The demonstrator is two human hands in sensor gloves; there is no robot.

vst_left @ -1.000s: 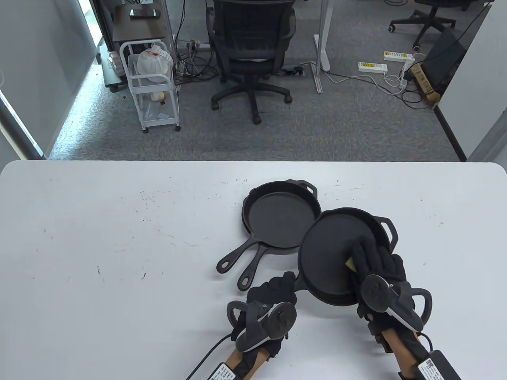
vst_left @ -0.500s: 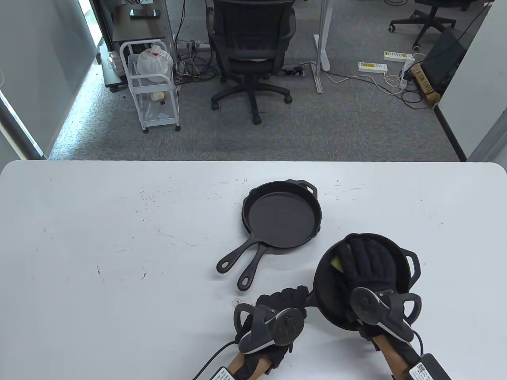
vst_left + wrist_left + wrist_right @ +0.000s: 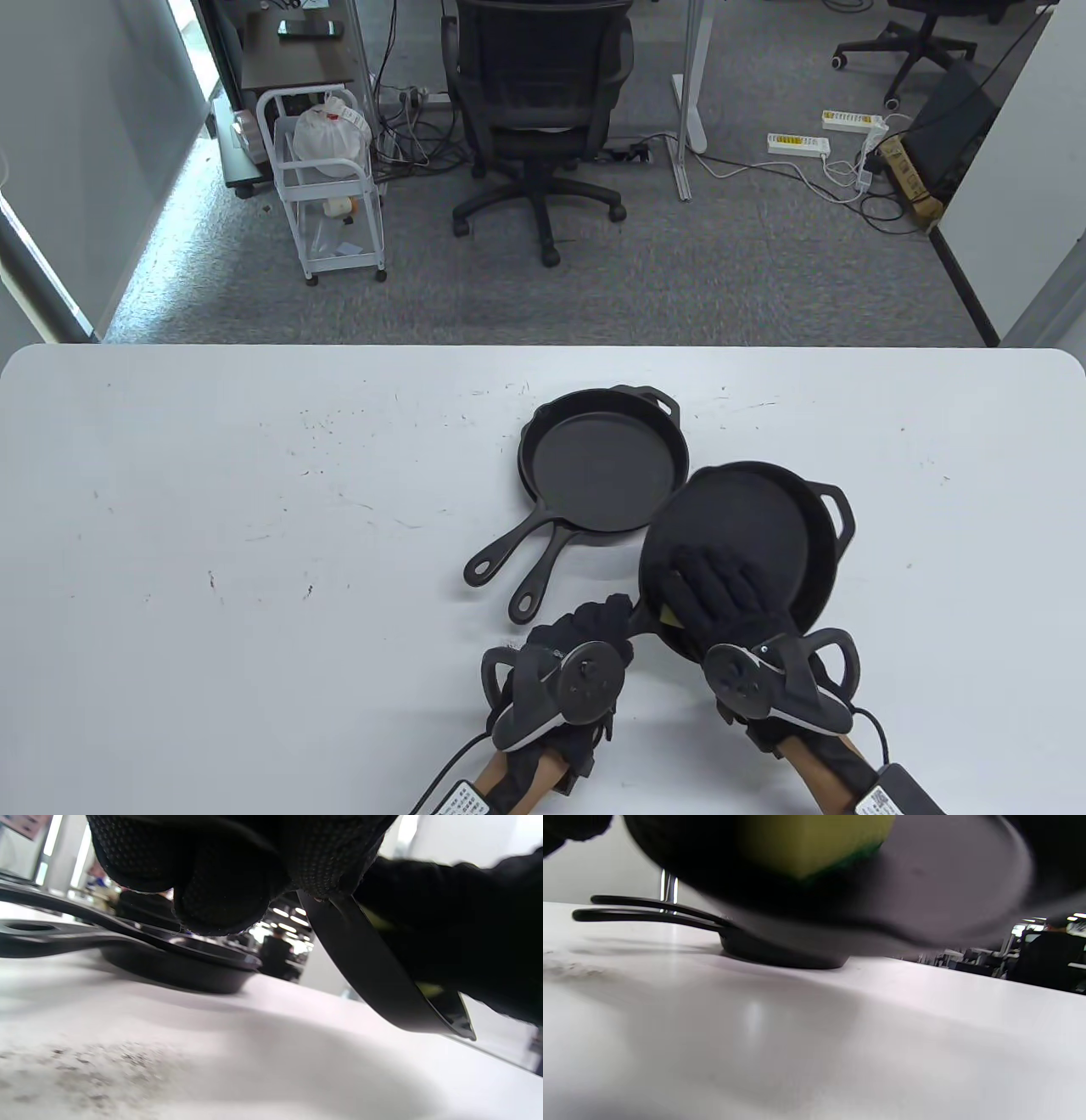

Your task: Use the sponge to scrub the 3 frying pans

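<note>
Left hand (image 3: 585,632) grips lifted pan (image 3: 747,535) by its 7 o'clock handle; cast iron, likely heavy; right hand (image 3: 721,590) presses soft sponge (image 3: 668,611) flat-fingered.

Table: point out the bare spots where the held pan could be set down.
Bare table runs left of the stacked pans to the edge, also behind them and right of the held pan. Crowded: the near middle, with both hands, left hand and right hand.

Office chair (image 3: 538,110), white cart (image 3: 327,182), power strips (image 3: 798,143)
</note>
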